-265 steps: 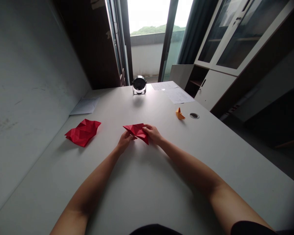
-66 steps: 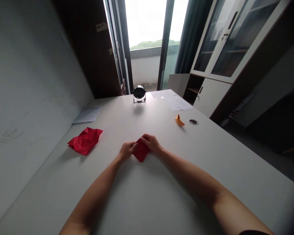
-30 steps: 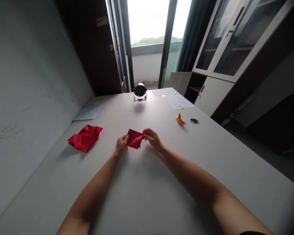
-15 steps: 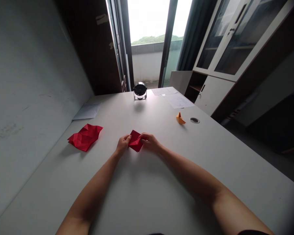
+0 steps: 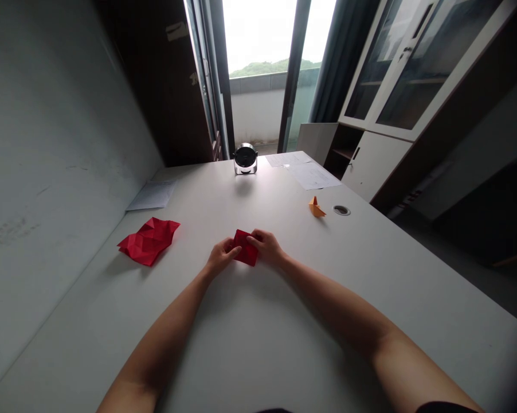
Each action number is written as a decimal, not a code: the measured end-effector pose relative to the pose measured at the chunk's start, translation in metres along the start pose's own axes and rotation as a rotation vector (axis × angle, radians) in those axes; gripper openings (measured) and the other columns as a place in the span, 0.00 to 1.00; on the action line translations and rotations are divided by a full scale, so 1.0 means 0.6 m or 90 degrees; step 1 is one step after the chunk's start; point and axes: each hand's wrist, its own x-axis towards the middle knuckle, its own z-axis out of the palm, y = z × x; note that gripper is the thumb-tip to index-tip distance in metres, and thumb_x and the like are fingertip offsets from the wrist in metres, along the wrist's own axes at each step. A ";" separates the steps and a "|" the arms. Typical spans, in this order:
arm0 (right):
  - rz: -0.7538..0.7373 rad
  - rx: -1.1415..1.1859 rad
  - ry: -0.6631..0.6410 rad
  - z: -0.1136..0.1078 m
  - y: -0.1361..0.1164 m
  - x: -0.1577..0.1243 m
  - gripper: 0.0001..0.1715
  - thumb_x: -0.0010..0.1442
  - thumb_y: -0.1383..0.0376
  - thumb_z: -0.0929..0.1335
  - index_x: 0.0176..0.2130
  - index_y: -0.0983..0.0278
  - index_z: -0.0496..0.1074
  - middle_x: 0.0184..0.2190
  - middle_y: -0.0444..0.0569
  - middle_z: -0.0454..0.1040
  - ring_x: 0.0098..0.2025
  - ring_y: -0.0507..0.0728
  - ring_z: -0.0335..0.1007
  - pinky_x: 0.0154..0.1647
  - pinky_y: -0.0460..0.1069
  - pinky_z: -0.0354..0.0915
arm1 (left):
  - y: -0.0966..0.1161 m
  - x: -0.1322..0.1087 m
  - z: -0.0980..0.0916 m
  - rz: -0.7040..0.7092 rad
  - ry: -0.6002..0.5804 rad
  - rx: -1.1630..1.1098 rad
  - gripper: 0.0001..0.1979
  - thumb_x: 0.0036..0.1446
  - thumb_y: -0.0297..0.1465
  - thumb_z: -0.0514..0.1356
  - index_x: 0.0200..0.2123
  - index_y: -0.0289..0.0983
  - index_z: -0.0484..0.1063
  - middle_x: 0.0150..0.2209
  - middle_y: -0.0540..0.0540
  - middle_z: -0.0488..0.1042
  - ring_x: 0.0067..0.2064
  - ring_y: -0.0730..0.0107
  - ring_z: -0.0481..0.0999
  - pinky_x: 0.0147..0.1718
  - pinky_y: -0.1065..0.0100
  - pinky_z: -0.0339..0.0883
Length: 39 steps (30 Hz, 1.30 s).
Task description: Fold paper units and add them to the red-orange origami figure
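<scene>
A small folded square of red origami paper (image 5: 246, 256) is held between my hands over the middle of the white table. My left hand (image 5: 222, 254) grips its left edge, thumb lying on the front face. On the opposite side, my right hand (image 5: 266, 245) pinches the upper right part, its thumb also across the face. Fingers behind the paper are hidden. To the left lies a larger creased sheet of red paper (image 5: 149, 241), partly raised off the table. An orange folded-paper figure (image 5: 316, 207) stands to the right, beyond my right hand.
A round black device on a silver stand (image 5: 245, 158) is at the table's far edge. Printed sheets (image 5: 312, 175) lie at the back right, and a white paper stack (image 5: 152, 195) rests by the left wall. A round cable hole (image 5: 341, 210) is right of the orange figure.
The red square has turned from a diamond angle to nearly upright and shifted slightly right. Both thumbs now press on its face, and the raised fold at its centre no longer shows.
</scene>
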 end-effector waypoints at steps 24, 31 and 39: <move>0.008 0.004 -0.089 0.002 -0.002 -0.001 0.21 0.59 0.49 0.69 0.35 0.64 0.76 0.27 0.45 0.76 0.28 0.52 0.66 0.29 0.46 0.61 | -0.021 0.008 0.000 0.075 0.015 0.064 0.17 0.61 0.44 0.60 0.42 0.37 0.79 0.35 0.45 0.80 0.36 0.65 0.75 0.35 0.69 0.67; 0.002 -0.043 -0.114 0.004 0.000 -0.003 0.21 0.60 0.48 0.68 0.34 0.64 0.76 0.27 0.45 0.75 0.27 0.51 0.65 0.28 0.45 0.59 | -0.016 0.004 -0.003 0.091 0.056 0.058 0.20 0.61 0.47 0.59 0.34 0.35 0.77 0.28 0.47 0.75 0.30 0.70 0.70 0.29 0.71 0.62; 0.004 -0.062 -0.121 0.005 -0.005 -0.005 0.21 0.60 0.48 0.68 0.32 0.64 0.74 0.26 0.44 0.74 0.27 0.51 0.63 0.27 0.46 0.57 | -0.007 -0.001 -0.003 0.096 0.062 0.071 0.20 0.61 0.47 0.60 0.31 0.35 0.76 0.26 0.48 0.73 0.28 0.71 0.69 0.27 0.72 0.60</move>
